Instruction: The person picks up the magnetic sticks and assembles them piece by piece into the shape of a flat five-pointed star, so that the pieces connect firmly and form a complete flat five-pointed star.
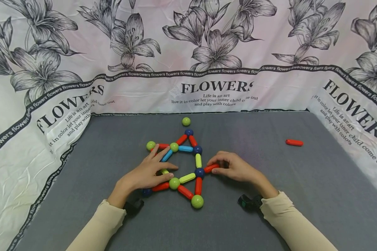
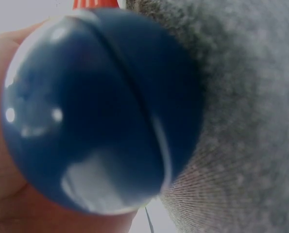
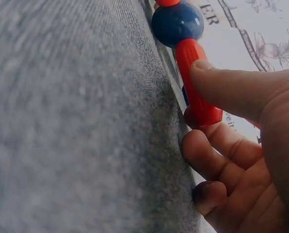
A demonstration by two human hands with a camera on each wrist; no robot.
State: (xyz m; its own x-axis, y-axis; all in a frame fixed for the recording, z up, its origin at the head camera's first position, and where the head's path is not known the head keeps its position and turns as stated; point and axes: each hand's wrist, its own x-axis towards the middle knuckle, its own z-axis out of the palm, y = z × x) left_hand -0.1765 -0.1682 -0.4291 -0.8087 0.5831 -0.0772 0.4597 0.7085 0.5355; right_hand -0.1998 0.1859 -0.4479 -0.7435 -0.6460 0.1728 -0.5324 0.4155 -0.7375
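My right hand [image 1: 235, 167] pinches a red magnetic rod [image 1: 211, 168] between thumb and fingers. In the right wrist view the far end of that rod meets a dark blue ball [image 3: 178, 24]. My left hand [image 1: 147, 170] lies spread over the left side of a flat frame of coloured rods and balls, fingers extended and partly covering it. Its thumb reaches beside a green ball [image 1: 174, 183]. Blue rods such as this one [image 1: 185, 149] and a yellow-green rod [image 1: 198, 161] form the frame's middle. Close up in the left wrist view is a dark blue ball [image 2: 100, 111].
A loose green ball [image 1: 186, 121] sits beyond the frame's top blue ball [image 1: 189, 132]. One separate red rod [image 1: 294, 142] lies at the right on the grey cloth [image 1: 254, 223]. Behind the table hangs a flower-printed curtain [image 1: 144, 90]. A green ball [image 1: 197, 201] forms the near corner.
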